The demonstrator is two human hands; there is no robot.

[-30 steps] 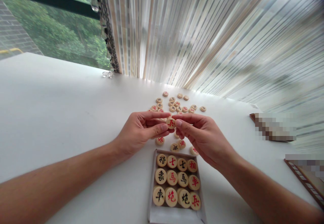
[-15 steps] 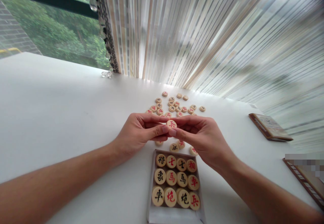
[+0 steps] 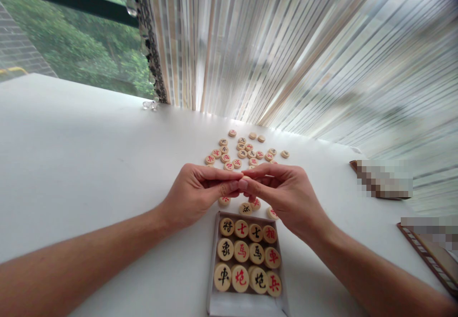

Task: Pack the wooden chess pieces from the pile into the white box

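Note:
Between the thumbs and fingertips of both hands is a round wooden Chinese chess piece (image 3: 245, 178), mostly covered, with only a bit of pale wood showing. My left hand (image 3: 203, 183) pinches it from the left, and my right hand (image 3: 275, 185) pinches it from the right. Just below the hands sits an open box (image 3: 246, 304) with rows of chess pieces bearing red and black characters; a bare strip of its floor shows at the near end. Loose pieces, such as a black-marked one (image 3: 245, 208), lie between the hands and the box.
Beyond the hands, several loose chess pieces (image 3: 242, 153) are scattered on the white table (image 3: 125, 164). At the right lie two flat brown-edged items (image 3: 365, 183), partly blurred out. A string curtain (image 3: 243, 45) hangs along the far edge, with clear beads (image 3: 150, 104) by the window.
The held piece has been turned, so its red-marked face, visible before, is now hidden. The fingertips have drawn closer together over it. The box and loose pieces stay as they were.

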